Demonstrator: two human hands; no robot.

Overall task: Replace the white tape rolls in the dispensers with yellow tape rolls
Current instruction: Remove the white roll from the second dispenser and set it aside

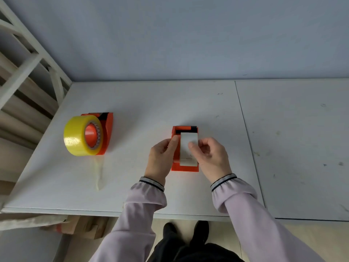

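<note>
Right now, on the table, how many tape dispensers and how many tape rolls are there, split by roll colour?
Orange tape dispensers: 2, the left dispenser and the centre dispenser
Yellow tape rolls: 1, the yellow tape roll mounted on the left one
White tape rolls: 1, the white tape roll in the centre one, between the left hand and right hand
Total: 4

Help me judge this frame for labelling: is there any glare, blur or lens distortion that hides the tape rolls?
Head view: even, soft light with faint shadows; a mild sheen on the yellow tape roll; the white tape roll looks pale and slightly soft between the left hand and right hand; wide-angle bending shows along the table edges.
</note>
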